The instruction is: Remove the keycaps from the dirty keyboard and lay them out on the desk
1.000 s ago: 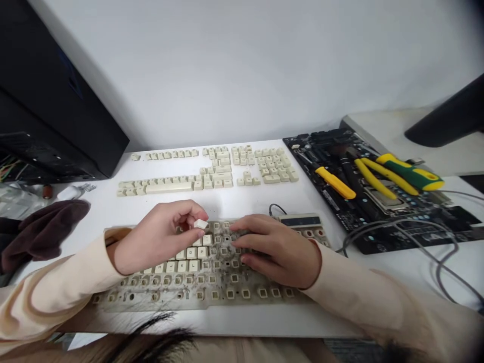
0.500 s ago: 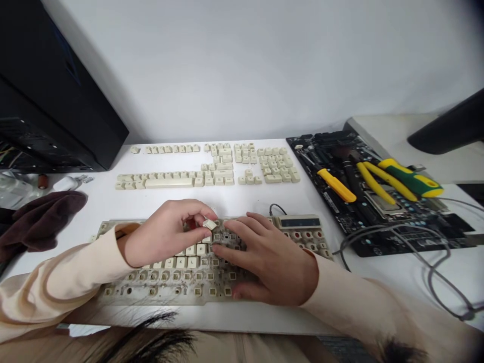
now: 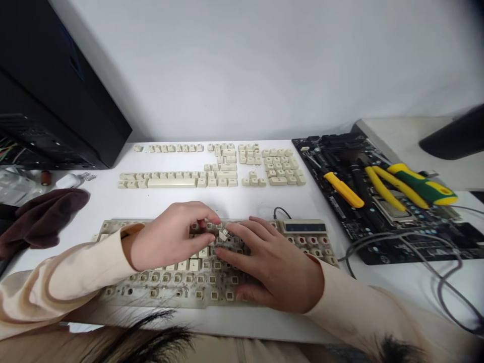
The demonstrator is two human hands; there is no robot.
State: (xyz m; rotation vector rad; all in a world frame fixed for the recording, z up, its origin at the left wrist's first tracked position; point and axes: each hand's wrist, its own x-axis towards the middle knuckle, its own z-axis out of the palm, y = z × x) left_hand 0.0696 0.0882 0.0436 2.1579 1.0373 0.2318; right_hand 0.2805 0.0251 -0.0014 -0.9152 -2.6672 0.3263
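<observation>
The left hand (image 3: 170, 237) was closed, its fingertips pressed together just beside a loose keycap (image 3: 224, 235), which sat tilted above the dirty keyboard (image 3: 181, 296) between both hands; whether it was pinched could not be determined. The right hand (image 3: 272, 267) lay spread over the exposed key switches (image 3: 199, 280). Removed keycaps (image 3: 174, 177) stood in rows on the white desk (image 3: 264, 201) beyond, and a calculator (image 3: 304, 228) adjoined the keyboard.

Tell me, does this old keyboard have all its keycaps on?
No, many are off: the keyboard shows bare sockets; loose keycaps lie beyond.
</observation>
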